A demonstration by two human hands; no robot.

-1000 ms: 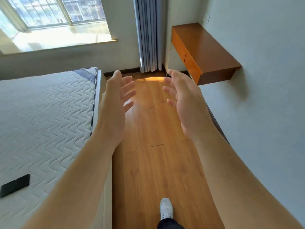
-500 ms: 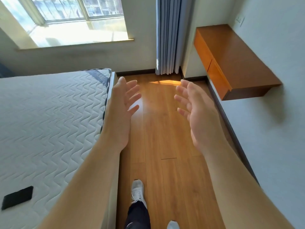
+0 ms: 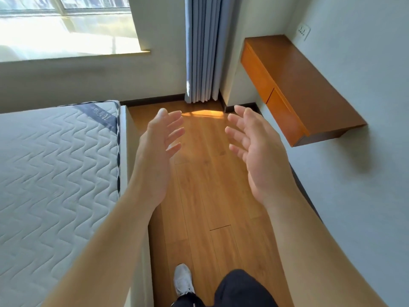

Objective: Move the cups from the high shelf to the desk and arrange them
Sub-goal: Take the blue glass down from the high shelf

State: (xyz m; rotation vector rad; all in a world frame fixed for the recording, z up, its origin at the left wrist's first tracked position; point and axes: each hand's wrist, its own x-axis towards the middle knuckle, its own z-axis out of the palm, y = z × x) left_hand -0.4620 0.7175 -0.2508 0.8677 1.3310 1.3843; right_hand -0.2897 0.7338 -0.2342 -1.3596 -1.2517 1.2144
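Note:
A wall-mounted brown wooden desk (image 3: 305, 85) with orange drawer fronts juts from the right wall, its top bare. No cups and no high shelf are in view. My left hand (image 3: 158, 151) and my right hand (image 3: 256, 149) are held out in front of me over the wooden floor, palms facing each other, fingers straight and spread, holding nothing. The desk lies ahead and to the right of my right hand.
A bed with a quilted white mattress (image 3: 55, 173) fills the left side. A strip of wooden floor (image 3: 203, 196) runs between bed and right wall. Blue-grey curtains (image 3: 203, 52) hang ahead beside a bright window (image 3: 66, 25). My white shoe (image 3: 182, 280) shows below.
I have stepped forward along the floor; the desk and curtain have come nearer and larger. The black object on the mattress has left the view. Both hands stay open and raised.

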